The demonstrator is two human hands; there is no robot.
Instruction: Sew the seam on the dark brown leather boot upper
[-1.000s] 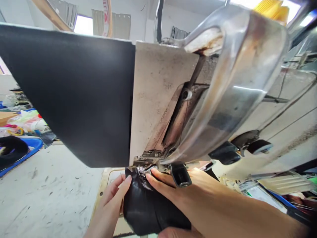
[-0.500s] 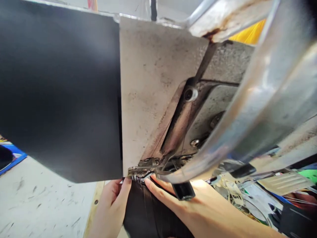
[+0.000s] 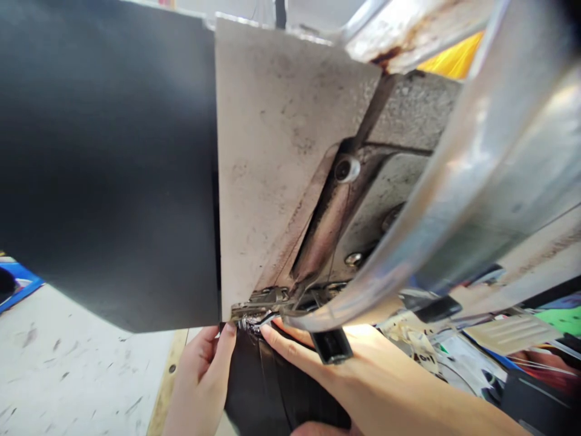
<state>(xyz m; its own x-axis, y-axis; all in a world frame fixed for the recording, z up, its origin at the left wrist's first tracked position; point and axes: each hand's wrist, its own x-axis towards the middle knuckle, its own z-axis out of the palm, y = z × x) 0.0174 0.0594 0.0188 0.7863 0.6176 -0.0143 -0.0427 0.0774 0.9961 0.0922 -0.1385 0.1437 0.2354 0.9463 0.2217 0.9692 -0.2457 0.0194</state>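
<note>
A sewing machine head [image 3: 267,151] fills the middle of the view, seen from above, its presser foot [image 3: 254,320] low down. Black fabric [image 3: 258,387] runs from under the foot toward me, with fold or seam lines along it. At the fabric's left edge, my left hand [image 3: 202,375] is closed, thumb on top and fingers bent beside it. My right hand [image 3: 336,369] lies over the right side of the fabric, its fingers stretched toward the foot. The right thumb shows at the bottom. The needle point cannot be made out.
A curved metal arm [image 3: 385,266] crosses in front on the right, with a small black piece [image 3: 331,346] near my right hand. A large dark panel [image 3: 109,175] covers the left. A marked white tabletop [image 3: 68,375] lies lower left; assorted clutter [image 3: 476,363] is at right.
The view has shifted slightly, so the machine sits a little further left and up. More of my right thumb shows at the bottom. Both hands stay near the foot.
</note>
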